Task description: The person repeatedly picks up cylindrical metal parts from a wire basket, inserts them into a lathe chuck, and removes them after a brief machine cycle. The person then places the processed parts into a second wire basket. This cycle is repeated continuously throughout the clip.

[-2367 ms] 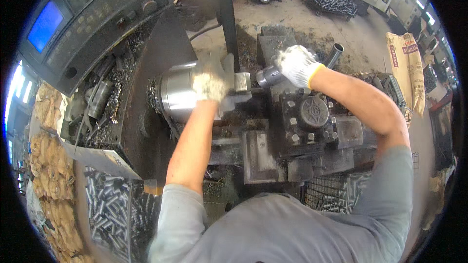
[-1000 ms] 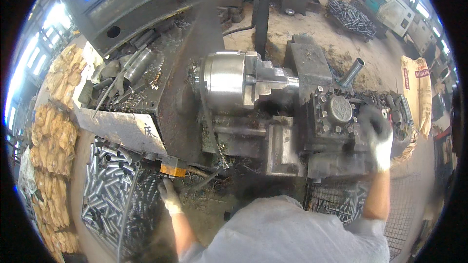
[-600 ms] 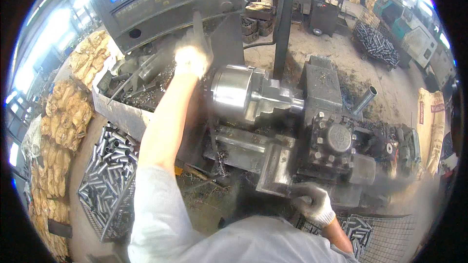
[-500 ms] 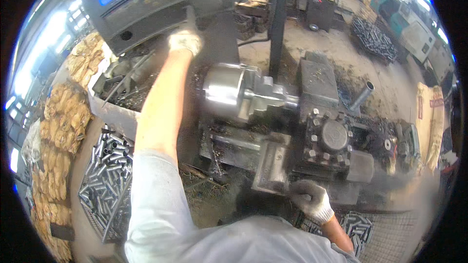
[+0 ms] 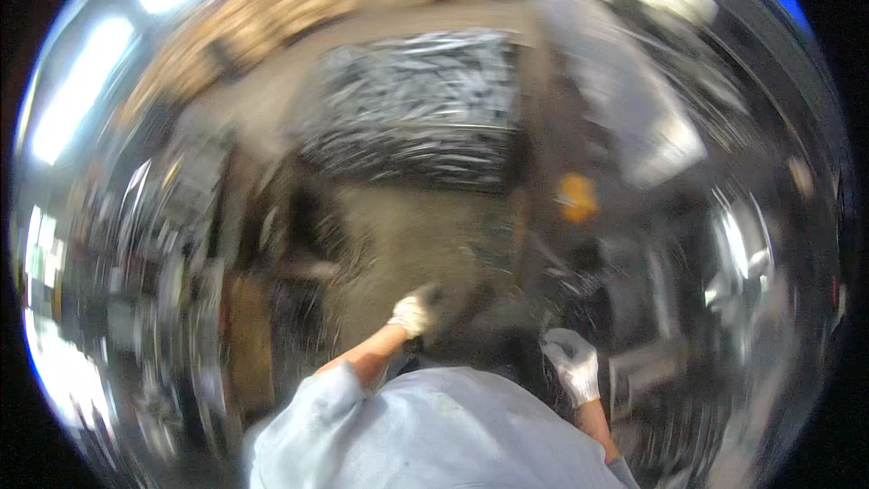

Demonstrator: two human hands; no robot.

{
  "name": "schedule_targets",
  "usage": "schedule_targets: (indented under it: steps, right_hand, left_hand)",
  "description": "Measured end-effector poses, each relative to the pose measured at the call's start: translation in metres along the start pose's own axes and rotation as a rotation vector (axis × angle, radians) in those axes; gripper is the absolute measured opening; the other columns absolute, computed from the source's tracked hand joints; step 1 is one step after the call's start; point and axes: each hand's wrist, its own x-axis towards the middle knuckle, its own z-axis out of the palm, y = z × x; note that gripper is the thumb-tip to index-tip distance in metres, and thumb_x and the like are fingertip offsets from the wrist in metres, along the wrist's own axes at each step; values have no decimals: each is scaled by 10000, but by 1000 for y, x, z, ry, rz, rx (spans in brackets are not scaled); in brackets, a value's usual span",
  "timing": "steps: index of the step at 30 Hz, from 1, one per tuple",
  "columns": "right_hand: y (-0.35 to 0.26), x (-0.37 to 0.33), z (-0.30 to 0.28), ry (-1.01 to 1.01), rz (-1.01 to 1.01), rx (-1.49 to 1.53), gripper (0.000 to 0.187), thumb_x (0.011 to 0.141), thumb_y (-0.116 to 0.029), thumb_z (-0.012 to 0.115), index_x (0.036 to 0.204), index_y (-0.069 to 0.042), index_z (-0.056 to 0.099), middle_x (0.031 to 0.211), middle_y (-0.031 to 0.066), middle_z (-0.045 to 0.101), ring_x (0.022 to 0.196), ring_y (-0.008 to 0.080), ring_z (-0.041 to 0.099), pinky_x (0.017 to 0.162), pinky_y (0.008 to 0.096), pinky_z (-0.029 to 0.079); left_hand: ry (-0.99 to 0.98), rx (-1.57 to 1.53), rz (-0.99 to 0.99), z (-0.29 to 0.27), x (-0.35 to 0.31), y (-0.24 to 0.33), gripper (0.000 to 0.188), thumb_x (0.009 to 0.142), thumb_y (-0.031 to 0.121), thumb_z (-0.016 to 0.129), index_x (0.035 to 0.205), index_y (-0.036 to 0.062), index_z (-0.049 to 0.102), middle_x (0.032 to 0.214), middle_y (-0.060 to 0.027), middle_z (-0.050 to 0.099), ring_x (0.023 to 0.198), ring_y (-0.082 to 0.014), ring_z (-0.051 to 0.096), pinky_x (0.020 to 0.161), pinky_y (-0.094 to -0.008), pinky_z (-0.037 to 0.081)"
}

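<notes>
I'm seeing glossy grey metal tubes (image 5: 416, 81); matt white cloth covering the right hand (image 5: 574, 364); soft, matt pale-grey cloth shirt (image 5: 462, 426); and there, a blurred silvery metal chuck (image 5: 734, 241), gleaming.

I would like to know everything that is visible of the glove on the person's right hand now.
The glove on the right hand looks like soft fabric, white toward the wrist and greyer, as if soiled, toward the far end. Its cuff stops at the wrist, where the bare forearm begins. It is low in the picture, right of the middle, pointing up and slightly left. Blur hides its weave and whether it touches anything besides the hand.
</notes>
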Motion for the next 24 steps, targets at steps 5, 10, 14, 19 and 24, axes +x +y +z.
schedule_targets:
  steps: [5,10,14,19,24]
  right_hand:
    - [-17,57,188,-469,-75,-220,264,847,-117,805,1083,1,795,1003,125,808,923,185,762,872,337,592]
    - [-48,78,397,-822,-214,-524,308,846,-190,801,1090,-3,796,1032,149,811,961,263,770,890,371,591]
    - [-84,74,515,-1065,-318,-728,353,851,-263,802,1117,-31,801,1086,194,801,1025,329,770,920,398,586]
    - [-116,85,585,-1236,-437,-964,385,875,-325,735,1156,-71,800,1109,210,784,1022,387,752,907,435,586]
    - [-116,111,630,-1415,-551,-954,335,875,-335,686,1057,-82,809,1051,227,768,963,420,740,852,468,588]
  left_hand:
    - [915,246,-1032,-134,-295,-390,270,1064,160,519,933,79,741,931,-218,742,941,-358,738,798,-482,585]
    - [2071,-111,-1887,-132,-653,-469,330,1091,286,516,1181,8,670,1166,-205,711,1079,-339,709,874,-458,570]
    - [2583,-500,-1845,-130,-739,-418,603,1100,436,534,1420,-69,609,1400,-237,672,1252,-380,677,995,-510,556]
    - [2217,-173,-2003,-118,-740,-376,651,1109,511,447,1449,-27,581,1425,-289,643,1233,-428,675,1009,-505,554]
    - [2097,159,-2070,-115,-736,-407,588,1090,462,500,1418,-14,606,1359,-245,670,1172,-386,684,968,-485,560]
